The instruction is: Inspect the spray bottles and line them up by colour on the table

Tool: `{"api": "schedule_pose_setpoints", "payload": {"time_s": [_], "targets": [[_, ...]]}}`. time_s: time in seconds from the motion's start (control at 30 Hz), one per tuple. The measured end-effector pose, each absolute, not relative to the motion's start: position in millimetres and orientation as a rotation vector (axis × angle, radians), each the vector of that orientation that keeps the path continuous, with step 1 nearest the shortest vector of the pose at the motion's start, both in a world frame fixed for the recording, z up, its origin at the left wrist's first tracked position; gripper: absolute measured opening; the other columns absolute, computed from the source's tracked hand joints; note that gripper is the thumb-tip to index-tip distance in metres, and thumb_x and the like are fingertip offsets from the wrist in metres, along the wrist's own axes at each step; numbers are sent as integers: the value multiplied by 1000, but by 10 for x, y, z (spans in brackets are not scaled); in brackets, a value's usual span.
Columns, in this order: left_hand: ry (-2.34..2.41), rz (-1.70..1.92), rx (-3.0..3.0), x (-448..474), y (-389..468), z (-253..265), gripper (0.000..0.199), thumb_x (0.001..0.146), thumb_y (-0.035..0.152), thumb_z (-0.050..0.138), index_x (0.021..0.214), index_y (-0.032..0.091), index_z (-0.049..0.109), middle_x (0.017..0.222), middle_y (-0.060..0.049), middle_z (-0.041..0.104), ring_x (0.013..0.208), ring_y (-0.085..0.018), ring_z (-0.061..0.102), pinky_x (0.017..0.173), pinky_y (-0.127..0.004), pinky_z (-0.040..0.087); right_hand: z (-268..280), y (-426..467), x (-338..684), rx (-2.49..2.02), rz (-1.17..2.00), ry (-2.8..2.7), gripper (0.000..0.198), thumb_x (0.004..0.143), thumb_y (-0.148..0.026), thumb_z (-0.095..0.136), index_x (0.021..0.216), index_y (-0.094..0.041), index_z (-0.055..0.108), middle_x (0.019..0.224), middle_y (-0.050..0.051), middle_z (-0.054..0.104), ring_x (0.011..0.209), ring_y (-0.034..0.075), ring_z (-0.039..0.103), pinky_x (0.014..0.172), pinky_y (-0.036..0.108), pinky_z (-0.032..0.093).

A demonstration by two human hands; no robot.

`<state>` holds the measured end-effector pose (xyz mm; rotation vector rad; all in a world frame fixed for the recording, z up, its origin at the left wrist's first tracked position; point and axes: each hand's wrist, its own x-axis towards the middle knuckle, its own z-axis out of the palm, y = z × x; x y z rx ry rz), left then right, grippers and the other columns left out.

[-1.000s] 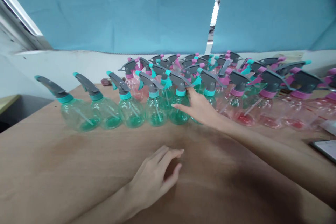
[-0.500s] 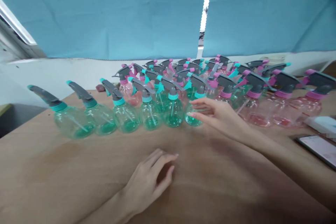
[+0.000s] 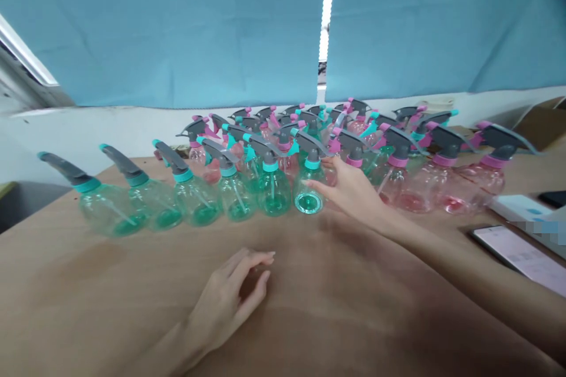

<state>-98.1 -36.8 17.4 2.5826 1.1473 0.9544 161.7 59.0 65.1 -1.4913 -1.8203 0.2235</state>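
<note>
My right hand (image 3: 354, 191) is around the right side of a green spray bottle (image 3: 306, 181) with a turquoise collar and grey trigger head. Its thumb lies across the front of the bottle and the fingers reach behind, partly hidden. This bottle leans slightly, and its bright round base shows. Nearer to me, my left hand (image 3: 230, 288) rests over the wooden table (image 3: 309, 283), fingers loosely curled, thumb apart, nothing between them. To the left of the held bottle, several green spray bottles (image 3: 198, 197) form a front row. Pink spray bottles (image 3: 413, 185) stand in line on the right.
More green and pink bottles with grey trigger heads (image 3: 247, 121) crowd behind the front row. A phone (image 3: 517, 253) lies at the right beside a white box (image 3: 515, 207). A blue curtain (image 3: 177, 29) hangs behind the table.
The view has swung slightly, shifting everything left. My right hand has closed in around the green spray bottle, which now tilts a little. The left hand keeps much the same pose.
</note>
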Motion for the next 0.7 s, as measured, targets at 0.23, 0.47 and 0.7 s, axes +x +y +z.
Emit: {"api": "schedule_pose_setpoints", "payload": {"time_s": [0.23, 0.47, 0.7], "targets": [[1159, 894, 2506, -799, -334, 137, 22, 91, 18, 47, 112, 26, 53, 95, -1, 68, 75, -15, 67, 66, -26, 54, 683, 723, 1530, -1643, 126, -1941, 65, 80, -62, 53, 113, -7, 57, 77, 17, 70, 74, 37, 67, 56, 40, 45], [1144, 979, 1780, -476, -143, 177, 18, 94, 29, 48, 110, 21, 51, 93, -6, 67, 86, -21, 68, 66, -31, 57, 714, 607, 1547, -1718, 105, -1964, 66, 80, -68, 48, 110, -10, 57, 85, 17, 70, 78, 38, 67, 57, 40, 45], [1358, 1044, 1899, -288, -103, 206, 43, 82, 36, 64, 119, 22, 46, 125, -10, 54, 120, -28, 52, 98, -48, 42, 707, 135, 1607, -1683, 107, -2029, 68, 79, -71, 47, 113, -13, 56, 84, 10, 69, 75, 30, 66, 58, 38, 45]]}}
